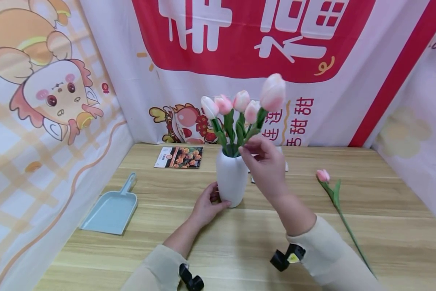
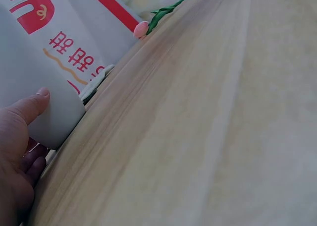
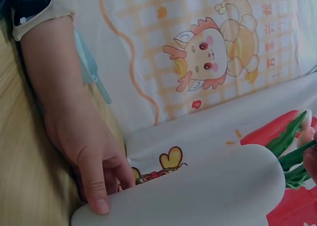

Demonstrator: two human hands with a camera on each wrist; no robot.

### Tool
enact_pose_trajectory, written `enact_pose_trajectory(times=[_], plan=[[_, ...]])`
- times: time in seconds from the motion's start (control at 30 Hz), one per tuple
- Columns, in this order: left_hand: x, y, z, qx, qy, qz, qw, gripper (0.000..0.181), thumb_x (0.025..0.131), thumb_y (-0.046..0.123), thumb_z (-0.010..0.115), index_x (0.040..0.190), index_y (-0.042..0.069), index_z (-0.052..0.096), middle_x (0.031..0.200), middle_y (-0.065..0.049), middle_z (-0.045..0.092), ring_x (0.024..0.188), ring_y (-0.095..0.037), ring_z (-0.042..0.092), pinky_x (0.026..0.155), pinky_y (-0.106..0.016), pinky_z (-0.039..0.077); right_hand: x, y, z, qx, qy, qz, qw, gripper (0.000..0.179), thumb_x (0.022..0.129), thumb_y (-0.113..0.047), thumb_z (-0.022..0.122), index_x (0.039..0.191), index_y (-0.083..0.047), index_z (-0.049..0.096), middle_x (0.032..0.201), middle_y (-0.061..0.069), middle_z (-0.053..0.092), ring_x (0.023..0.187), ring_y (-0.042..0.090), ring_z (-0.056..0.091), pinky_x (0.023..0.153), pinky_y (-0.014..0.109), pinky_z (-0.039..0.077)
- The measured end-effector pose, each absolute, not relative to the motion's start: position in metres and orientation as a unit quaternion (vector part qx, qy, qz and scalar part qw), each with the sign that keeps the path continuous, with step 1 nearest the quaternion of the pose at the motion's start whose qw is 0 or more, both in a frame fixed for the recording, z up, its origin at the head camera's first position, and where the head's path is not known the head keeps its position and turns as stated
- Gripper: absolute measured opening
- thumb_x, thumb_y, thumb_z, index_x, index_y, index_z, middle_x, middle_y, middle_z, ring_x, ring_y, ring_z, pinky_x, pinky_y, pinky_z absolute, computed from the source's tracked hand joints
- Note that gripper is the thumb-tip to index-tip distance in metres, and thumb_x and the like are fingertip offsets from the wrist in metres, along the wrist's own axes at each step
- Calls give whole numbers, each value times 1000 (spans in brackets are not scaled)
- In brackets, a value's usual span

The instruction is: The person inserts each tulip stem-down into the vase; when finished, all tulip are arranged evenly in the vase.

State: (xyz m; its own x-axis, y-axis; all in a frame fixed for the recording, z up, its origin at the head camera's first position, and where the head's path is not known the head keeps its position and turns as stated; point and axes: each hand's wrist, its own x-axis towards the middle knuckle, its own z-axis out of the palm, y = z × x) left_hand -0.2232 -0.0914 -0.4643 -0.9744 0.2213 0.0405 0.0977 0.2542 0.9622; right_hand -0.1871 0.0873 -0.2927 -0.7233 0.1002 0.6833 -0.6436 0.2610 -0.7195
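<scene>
A white vase (image 1: 231, 178) stands upright on the table, holding several pink-and-white tulips (image 1: 223, 105). My left hand (image 1: 206, 205) grips the vase near its base. In the left wrist view its thumb (image 2: 37, 104) lies along the white wall, with other fingers partly hidden behind. Just above the rim, my right hand (image 1: 265, 165) pinches the green stem of a tulip (image 1: 273, 93), whose bloom rises above the others at the right. The right wrist view has those fingertips (image 3: 310, 159) at its edge, by the vase mouth. The stem's lower end is hidden.
A single pink tulip (image 1: 323, 175) lies on the table at the right, its long stem running toward the front. Left of the vase are a light blue dustpan (image 1: 110, 210) and a flower-picture packet (image 1: 178, 157). Printed cloth (image 1: 189, 72) hangs behind.
</scene>
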Motion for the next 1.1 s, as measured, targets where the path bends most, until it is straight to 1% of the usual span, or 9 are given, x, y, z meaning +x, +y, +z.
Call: enact_pose_trajectory(times=[0.17, 0.2, 0.4, 0.53, 0.63, 0.73, 0.8, 1.1], plan=[[-224, -91, -464, 108, 790, 601, 46, 75, 79, 27, 82, 143, 15, 45, 134, -11, 58, 123, -29, 57, 109, -47, 45, -189, 77, -295, 182, -755, 548, 311, 13, 88, -2, 69, 100, 2, 68, 98, 15, 73, 85, 21, 70, 69, 14, 55], [-224, -91, -464, 109, 790, 602, 46, 75, 79, 27, 82, 143, 15, 45, 134, -11, 58, 123, -29, 57, 109, -47, 45, -190, 75, -295, 184, -756, 544, 313, 13, 88, -3, 70, 100, 2, 68, 98, 15, 73, 85, 23, 70, 68, 14, 55], [-224, -91, -464, 109, 791, 600, 49, 74, 79, 28, 82, 143, 15, 46, 133, -11, 59, 123, -29, 57, 108, -47, 46, -194, 66, -300, 173, -769, 526, 319, 17, 88, -4, 70, 104, 0, 72, 97, 13, 74, 83, 22, 70, 67, 17, 57], [-224, -92, -463, 106, 792, 599, 50, 73, 79, 27, 82, 142, 16, 47, 133, -11, 59, 122, -29, 57, 108, -47, 46, -196, 63, -301, 175, -782, 506, 320, 19, 88, -4, 70, 106, 1, 72, 95, 14, 74, 81, 22, 70, 69, 25, 60], [-224, -91, -463, 109, 795, 595, 46, 72, 80, 26, 81, 142, 15, 47, 132, -12, 60, 121, -30, 58, 107, -48, 46, -197, 62, -302, 181, -803, 480, 302, 24, 88, -7, 70, 111, -1, 72, 98, 13, 73, 83, 21, 69, 72, 29, 61], [-224, -91, -464, 114, 797, 591, 42, 71, 80, 26, 81, 142, 15, 47, 131, -12, 60, 121, -29, 58, 107, -47, 47, -197, 63, -305, 185, -825, 453, 283, 30, 89, -10, 71, 119, -4, 70, 103, 11, 73, 88, 19, 69, 75, 30, 61], [-224, -91, -464, 114, 798, 590, 41, 71, 81, 26, 81, 142, 15, 47, 131, -12, 60, 122, -29, 58, 107, -47, 47, -196, 63, -305, 187, -831, 444, 280, 34, 89, -11, 72, 122, -5, 69, 106, 11, 72, 90, 18, 69, 75, 29, 61], [-224, -91, -463, 119, 801, 586, 37, 70, 82, 25, 80, 142, 14, 47, 132, -12, 60, 122, -29, 58, 107, -47, 47, -194, 64, -308, 189, -809, 477, 286, 36, 88, -8, 71, 123, -4, 67, 106, 12, 72, 89, 20, 70, 73, 29, 61]])
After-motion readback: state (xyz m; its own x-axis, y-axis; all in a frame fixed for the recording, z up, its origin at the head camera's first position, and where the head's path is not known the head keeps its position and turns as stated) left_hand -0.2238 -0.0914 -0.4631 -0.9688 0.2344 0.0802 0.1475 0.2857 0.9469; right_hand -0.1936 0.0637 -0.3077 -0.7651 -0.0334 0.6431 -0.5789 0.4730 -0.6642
